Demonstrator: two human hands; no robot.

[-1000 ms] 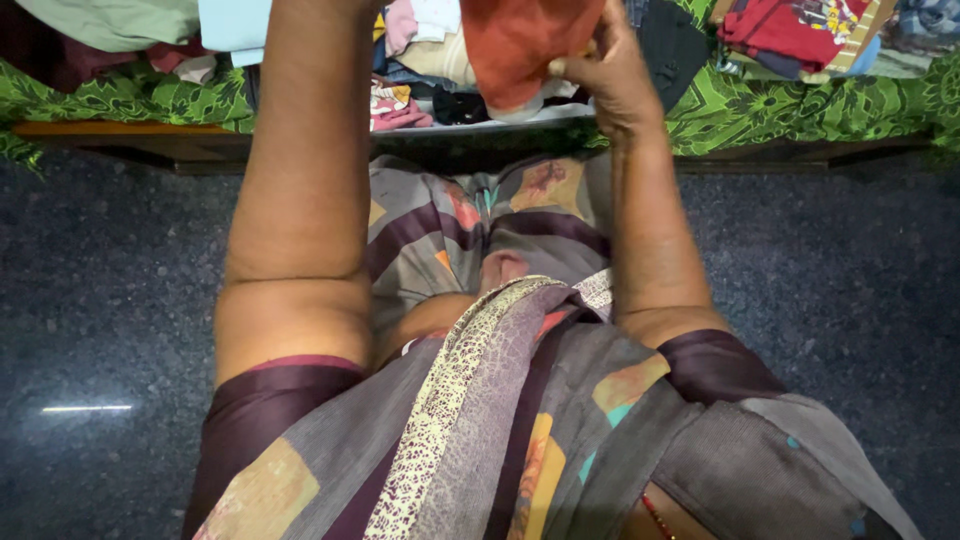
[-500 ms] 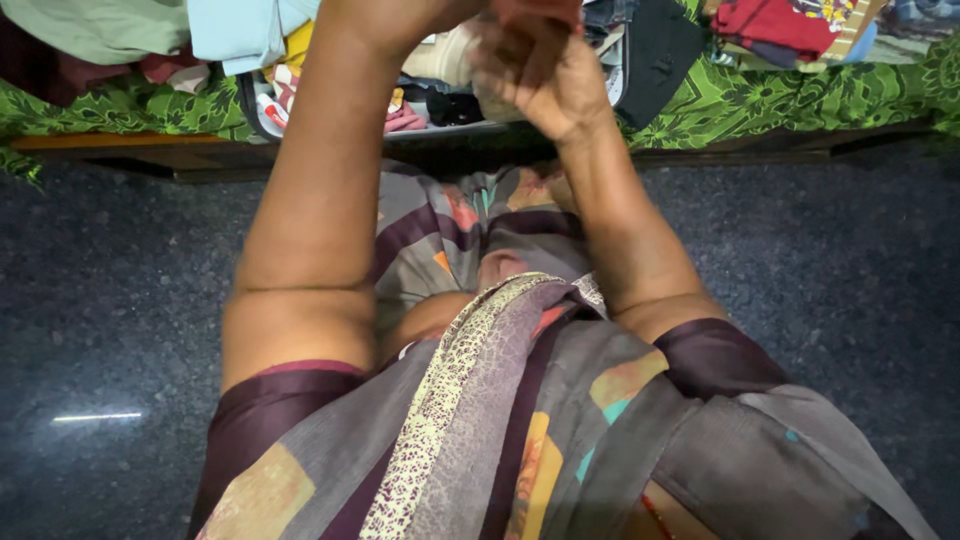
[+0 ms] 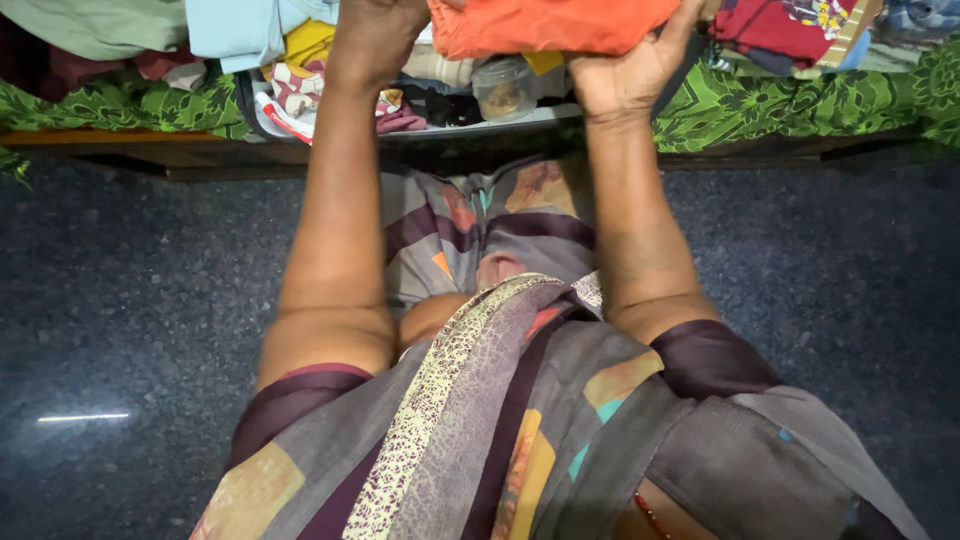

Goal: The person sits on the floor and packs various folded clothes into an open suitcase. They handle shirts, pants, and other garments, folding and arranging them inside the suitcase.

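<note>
**Orange cloth held up between two hands over the clothes pile**

Person stands at a bed edge, arms stretched forward. Left hand grips the left end of an orange cloth, fingers closed on it, back of hand showing. Right hand is palm up, fingers curled under and clutching the right end. The cloth is off the bed, bunched into a short band between both hands, at the top of the view and partly cut off by the frame.

Step in hand, as I judge it: folding or gathering the cloth, mid-fold, both ends pinched. Next move likely calls for bringing the ends together evenly and keeping the grip so the fold does not slip.

Below the cloth: one open case or tray with a pale rim, stuffed with mixed clothes. One small clear jar sits in it, just under the cloth. One yellow garment and one light blue garment at left, one pale green one further left. One red garment lies well right on the green leaf-print bedsheet. Exact count of the clothes in the case: cannot tell, too jumbled. Dark speckled floor either side of the person.
</note>
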